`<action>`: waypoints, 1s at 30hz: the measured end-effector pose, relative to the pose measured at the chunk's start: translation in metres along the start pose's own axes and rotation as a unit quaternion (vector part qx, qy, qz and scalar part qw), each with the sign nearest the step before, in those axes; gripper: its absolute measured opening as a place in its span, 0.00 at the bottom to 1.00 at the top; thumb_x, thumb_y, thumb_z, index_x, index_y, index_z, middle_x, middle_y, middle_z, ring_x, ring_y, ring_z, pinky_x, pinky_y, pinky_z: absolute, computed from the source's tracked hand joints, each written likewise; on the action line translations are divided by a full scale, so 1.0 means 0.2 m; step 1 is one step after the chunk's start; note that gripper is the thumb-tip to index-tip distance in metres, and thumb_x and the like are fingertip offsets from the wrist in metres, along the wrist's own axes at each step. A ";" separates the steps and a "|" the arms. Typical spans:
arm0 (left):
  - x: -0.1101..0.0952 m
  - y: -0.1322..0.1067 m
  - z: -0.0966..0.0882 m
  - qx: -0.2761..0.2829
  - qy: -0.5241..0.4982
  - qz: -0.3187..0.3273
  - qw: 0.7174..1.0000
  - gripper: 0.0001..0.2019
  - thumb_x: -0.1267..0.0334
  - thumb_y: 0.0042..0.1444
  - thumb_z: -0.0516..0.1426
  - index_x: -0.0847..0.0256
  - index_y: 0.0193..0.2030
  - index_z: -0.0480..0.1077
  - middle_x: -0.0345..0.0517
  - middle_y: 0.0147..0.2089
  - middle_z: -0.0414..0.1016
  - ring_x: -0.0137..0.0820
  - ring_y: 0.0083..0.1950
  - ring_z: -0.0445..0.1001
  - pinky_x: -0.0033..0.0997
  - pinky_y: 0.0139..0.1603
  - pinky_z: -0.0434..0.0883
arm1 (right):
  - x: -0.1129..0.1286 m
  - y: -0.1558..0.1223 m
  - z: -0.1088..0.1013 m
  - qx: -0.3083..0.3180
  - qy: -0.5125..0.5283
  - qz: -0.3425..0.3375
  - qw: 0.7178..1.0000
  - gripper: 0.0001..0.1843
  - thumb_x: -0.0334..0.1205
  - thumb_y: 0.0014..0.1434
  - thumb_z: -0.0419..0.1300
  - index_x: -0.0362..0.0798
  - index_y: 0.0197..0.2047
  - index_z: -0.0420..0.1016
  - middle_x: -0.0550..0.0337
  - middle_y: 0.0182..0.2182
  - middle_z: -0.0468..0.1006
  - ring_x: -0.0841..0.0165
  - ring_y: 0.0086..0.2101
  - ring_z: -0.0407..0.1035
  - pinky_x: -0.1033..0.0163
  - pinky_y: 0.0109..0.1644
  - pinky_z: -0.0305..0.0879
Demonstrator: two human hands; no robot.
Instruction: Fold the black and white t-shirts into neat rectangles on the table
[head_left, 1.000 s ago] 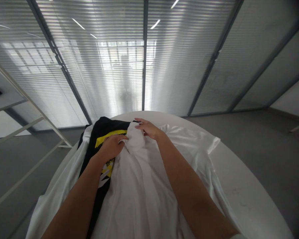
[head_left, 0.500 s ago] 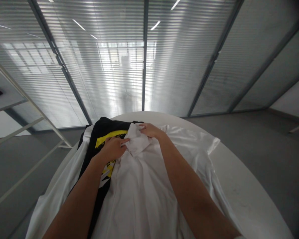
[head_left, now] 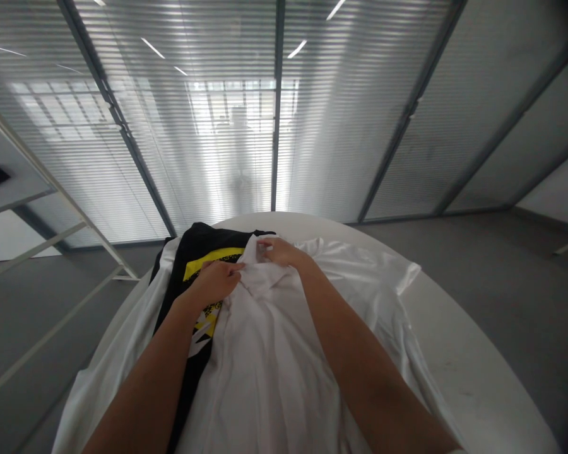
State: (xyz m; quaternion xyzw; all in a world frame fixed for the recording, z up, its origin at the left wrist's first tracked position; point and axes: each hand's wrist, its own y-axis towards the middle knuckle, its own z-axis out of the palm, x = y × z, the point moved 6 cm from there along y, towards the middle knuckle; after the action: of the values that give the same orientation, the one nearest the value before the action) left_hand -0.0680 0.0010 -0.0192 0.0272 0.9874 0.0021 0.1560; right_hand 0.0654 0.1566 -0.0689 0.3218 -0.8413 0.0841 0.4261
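A white shirt [head_left: 269,340] with a collar lies spread over the table, its body reaching toward me. My left hand [head_left: 216,280] pinches the left side of its collar [head_left: 265,273]. At the collar's far edge, the fingers of my right hand [head_left: 280,251] are closed on the cloth; the fingertips are partly hidden in the fold. Beneath my left forearm lies a black garment [head_left: 203,236] with a yellow print [head_left: 201,263]. Shiny white fabric [head_left: 360,271] with a short sleeve spreads to the right, and more white cloth [head_left: 108,372] hangs at the left.
The round white table [head_left: 478,372] has its curved edge at the right and back. A white metal frame [head_left: 66,195] stands at the left. Glass panels with blinds [head_left: 326,139] rise behind the table, above a grey floor [head_left: 492,271].
The collar, raised in a bunch before, now lies flatter, with its near part folded toward me. My right fingers have shifted slightly left and down within the fold.
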 end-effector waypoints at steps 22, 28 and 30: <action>0.00 0.01 -0.03 -0.044 0.061 -0.043 0.996 0.20 0.57 0.63 0.46 0.56 0.44 0.78 0.49 0.43 0.81 0.39 0.47 0.77 0.35 0.49 0.67 | 0.12 -0.02 0.17 -0.048 -0.063 -0.020 0.997 0.31 0.46 0.66 0.49 0.54 0.70 0.51 0.57 0.65 0.61 0.58 0.65 0.50 0.45 0.67 0.45; 0.03 0.02 0.01 -0.067 0.054 -0.060 0.994 0.21 0.56 0.62 0.48 0.52 0.59 0.69 0.48 0.47 0.80 0.41 0.48 0.77 0.43 0.53 0.66 | 0.14 -0.01 0.17 -0.081 -0.043 -0.069 0.993 0.30 0.40 0.66 0.47 0.59 0.70 0.49 0.64 0.65 0.61 0.66 0.63 0.56 0.53 0.67 0.48; 0.05 0.02 0.01 -0.068 0.031 -0.051 0.996 0.21 0.60 0.62 0.47 0.53 0.60 0.68 0.48 0.48 0.79 0.39 0.47 0.77 0.41 0.52 0.66 | 0.13 -0.04 0.17 -0.105 -0.112 -0.064 0.986 0.28 0.44 0.68 0.46 0.60 0.70 0.52 0.60 0.66 0.59 0.62 0.65 0.52 0.47 0.68 0.42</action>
State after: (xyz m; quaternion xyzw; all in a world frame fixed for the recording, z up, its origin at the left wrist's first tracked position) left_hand -0.0763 0.0062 -0.0244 -0.0334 0.9894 0.0619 0.1269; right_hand 0.0366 0.1249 -0.0715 0.3358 -0.8658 -0.0686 0.3646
